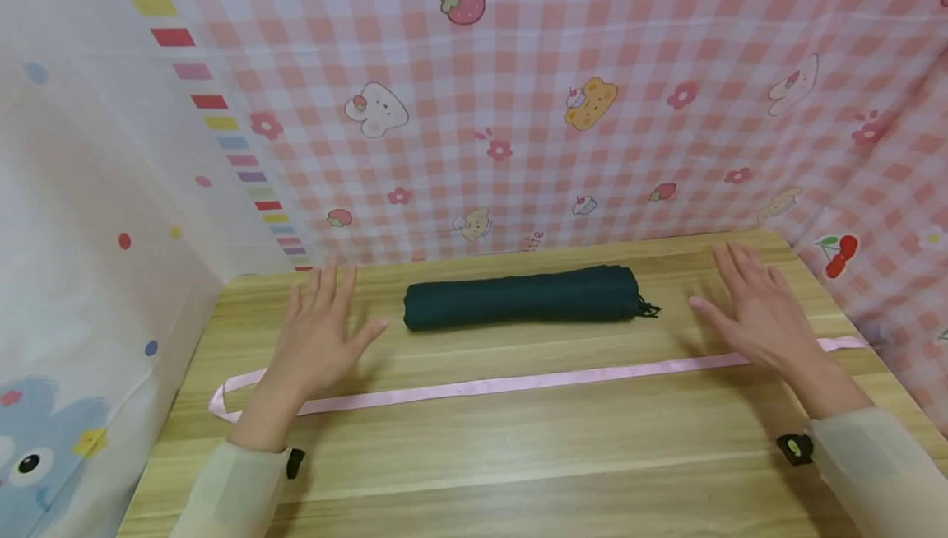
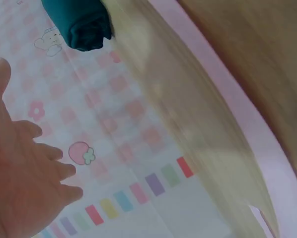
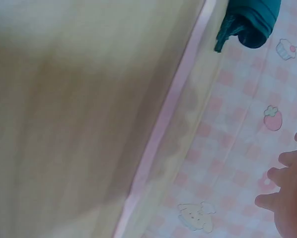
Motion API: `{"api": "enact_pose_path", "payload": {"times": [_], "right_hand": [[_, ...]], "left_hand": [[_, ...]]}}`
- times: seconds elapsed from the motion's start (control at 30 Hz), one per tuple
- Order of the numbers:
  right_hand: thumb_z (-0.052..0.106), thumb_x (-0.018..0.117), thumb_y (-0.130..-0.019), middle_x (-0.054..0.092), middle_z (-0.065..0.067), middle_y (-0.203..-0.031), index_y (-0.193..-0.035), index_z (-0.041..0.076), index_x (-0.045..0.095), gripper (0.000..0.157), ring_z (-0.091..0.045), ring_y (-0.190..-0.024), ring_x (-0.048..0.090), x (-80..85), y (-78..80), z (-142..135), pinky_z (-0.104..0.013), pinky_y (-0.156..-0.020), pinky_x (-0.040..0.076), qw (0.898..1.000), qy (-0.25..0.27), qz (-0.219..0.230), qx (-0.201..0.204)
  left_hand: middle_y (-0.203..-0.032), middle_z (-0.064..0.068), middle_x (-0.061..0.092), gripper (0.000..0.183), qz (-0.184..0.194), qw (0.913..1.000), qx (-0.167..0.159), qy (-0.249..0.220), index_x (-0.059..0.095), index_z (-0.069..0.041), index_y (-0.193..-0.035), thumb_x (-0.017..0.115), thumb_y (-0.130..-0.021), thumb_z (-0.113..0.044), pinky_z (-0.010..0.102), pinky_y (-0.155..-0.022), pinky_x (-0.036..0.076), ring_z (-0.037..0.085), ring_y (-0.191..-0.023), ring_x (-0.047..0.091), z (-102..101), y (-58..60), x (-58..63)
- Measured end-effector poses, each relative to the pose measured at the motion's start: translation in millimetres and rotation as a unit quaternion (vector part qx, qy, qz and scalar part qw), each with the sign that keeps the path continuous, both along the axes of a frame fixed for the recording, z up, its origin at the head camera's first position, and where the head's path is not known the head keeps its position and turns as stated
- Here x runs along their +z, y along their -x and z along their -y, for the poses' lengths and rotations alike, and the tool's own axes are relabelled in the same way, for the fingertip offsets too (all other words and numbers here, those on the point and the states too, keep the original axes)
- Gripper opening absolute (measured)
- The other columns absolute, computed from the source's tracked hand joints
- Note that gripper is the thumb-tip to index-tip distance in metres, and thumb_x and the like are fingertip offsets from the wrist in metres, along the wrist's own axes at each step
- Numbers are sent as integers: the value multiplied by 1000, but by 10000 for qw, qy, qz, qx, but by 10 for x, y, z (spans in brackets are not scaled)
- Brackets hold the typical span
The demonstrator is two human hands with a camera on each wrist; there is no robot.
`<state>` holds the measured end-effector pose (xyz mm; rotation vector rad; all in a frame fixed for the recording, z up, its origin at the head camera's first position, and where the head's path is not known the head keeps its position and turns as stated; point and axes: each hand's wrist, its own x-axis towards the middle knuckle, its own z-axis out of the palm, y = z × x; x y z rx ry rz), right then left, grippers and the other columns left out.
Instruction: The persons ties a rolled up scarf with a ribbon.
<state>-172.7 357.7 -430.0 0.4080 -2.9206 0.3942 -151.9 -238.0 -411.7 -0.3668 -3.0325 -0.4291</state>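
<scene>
A dark green roll of cloth lies crosswise on the wooden table, with loose fringe at its right end. In front of it a long pink ribbon stretches across the table and folds back on itself at the left. My left hand hovers with spread fingers left of the roll, above the ribbon's left part. To the right of the roll, my right hand is held likewise, fingers extended, over the ribbon's right part. Neither hand holds anything. Both wrist views show an end of the cloth roll.
The wooden table ends at the back against a pink checked curtain with cartoon prints. White cloth with dots hangs on the left, and more checked cloth on the right. Small black devices sit at both wrists.
</scene>
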Motion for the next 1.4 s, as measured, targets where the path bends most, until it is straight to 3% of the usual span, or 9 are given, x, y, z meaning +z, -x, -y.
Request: {"api": "enact_pose_path", "payload": {"times": [0.47, 0.7, 0.87, 1.07, 1.23, 1.4], "right_hand": [[56, 70, -95, 29, -31, -164, -163, -1, 26, 99, -56, -145, 33, 189, 156, 307, -72, -113, 29, 9986, -67, -393, 339], [55, 74, -92, 34, -30, -162, -162, 0, 31, 98, -54, -144, 36, 207, 232, 408, -73, -110, 33, 9980, 44, -411, 470], [52, 75, -93, 34, -28, -163, -161, 1, 34, 94, -53, -145, 35, 195, 266, 537, -75, -109, 33, 9981, 381, -84, 477], [47, 79, -91, 36, -28, -162, -159, -1, 37, 93, -52, -146, 34, 141, 322, 659, -73, -112, 31, 9962, 644, 71, 587], [52, 76, -92, 35, -28, -162, -160, 0, 36, 95, -53, -146, 33, 119, 370, 747, -73, -112, 30, 9959, 585, 252, 643], [55, 75, -92, 36, -26, -163, -160, 1, 36, 95, -49, -148, 33, 82, 421, 829, -71, -116, 28, 9954, 459, 377, 748]], "left_hand": [[-169, 25, 23, 101, -613, 9974, -325, -201, 29, -4, -163, 70, -92, -64, 68, -122, 16, 50, -152, 24, -236, 220, 55], [-166, 26, 28, 101, -454, 9978, -392, -279, 27, -8, -165, 73, -92, -60, 72, -115, 29, 52, -147, 33, -348, 282, 51], [-162, 25, 34, 100, -466, 9975, -517, -122, 29, -5, -163, 76, -91, -56, 69, -114, 33, 49, -145, 38, -411, 313, 32], [-162, 24, 36, 96, -249, 9976, -642, -43, 31, -6, -161, 76, -92, -54, 67, -116, 32, 46, -147, 36, -496, 357, -11], [-160, 22, 39, 93, -180, 9968, -775, -35, 31, -11, -162, 75, -93, -55, 65, -117, 32, 43, -147, 38, -562, 415, -47], [-162, 23, 38, 97, 5, 9964, -847, 69, 27, -8, -165, 72, -94, -56, 62, -120, 28, 43, -148, 37, -611, 456, -65]]}}
